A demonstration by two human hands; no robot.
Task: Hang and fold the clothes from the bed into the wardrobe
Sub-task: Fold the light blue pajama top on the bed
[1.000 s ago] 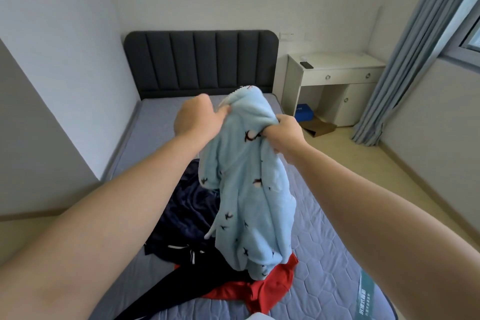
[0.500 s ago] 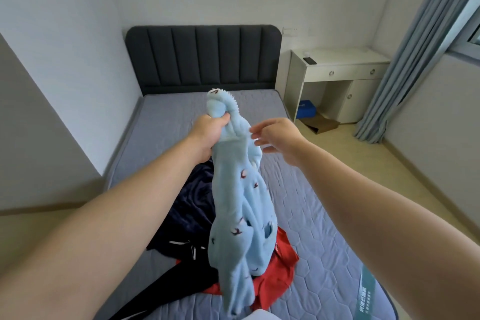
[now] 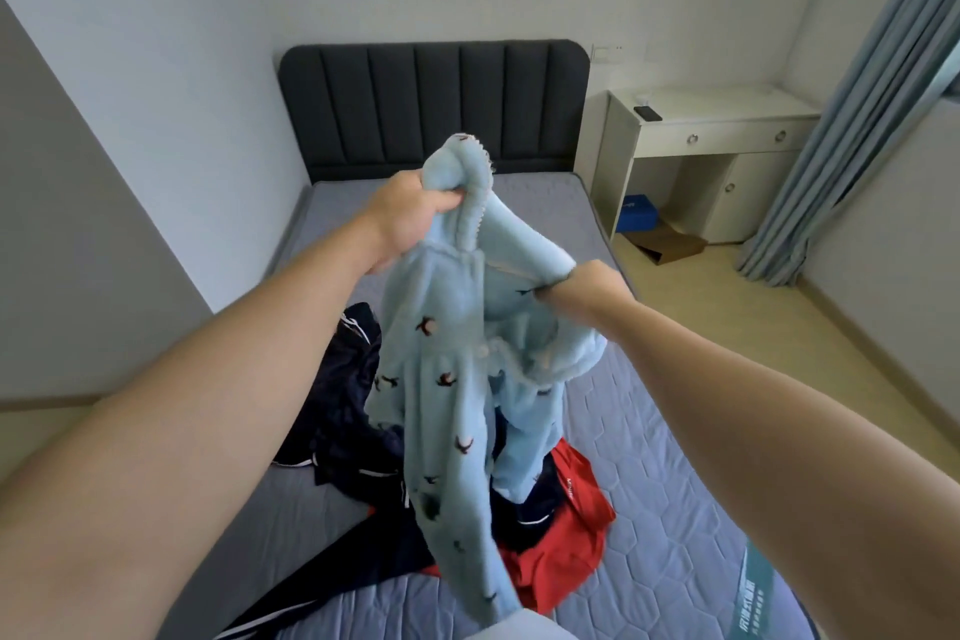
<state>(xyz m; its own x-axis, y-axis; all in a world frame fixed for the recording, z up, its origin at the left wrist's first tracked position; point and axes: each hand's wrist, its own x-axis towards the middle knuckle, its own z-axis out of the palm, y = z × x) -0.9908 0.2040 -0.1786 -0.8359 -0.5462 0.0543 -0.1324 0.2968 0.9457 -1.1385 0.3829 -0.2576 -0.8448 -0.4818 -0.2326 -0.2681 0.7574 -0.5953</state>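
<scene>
Fleece garment [image 3: 457,379] clamped in left grip [image 3: 405,224] and right grip [image 3: 592,288], partly hiding navy clothes [image 3: 343,379], perhaps red shorts [image 3: 576,525], on bed [image 3: 649,457]

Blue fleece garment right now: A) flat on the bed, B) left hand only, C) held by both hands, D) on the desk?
C: the left hand grips its top and the right hand pinches a fold lower down, so the garment hangs over the bed.

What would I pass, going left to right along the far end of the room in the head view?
Dark grey padded headboard → white desk with two round-knobbed drawers → grey-blue pleated curtain.
</scene>
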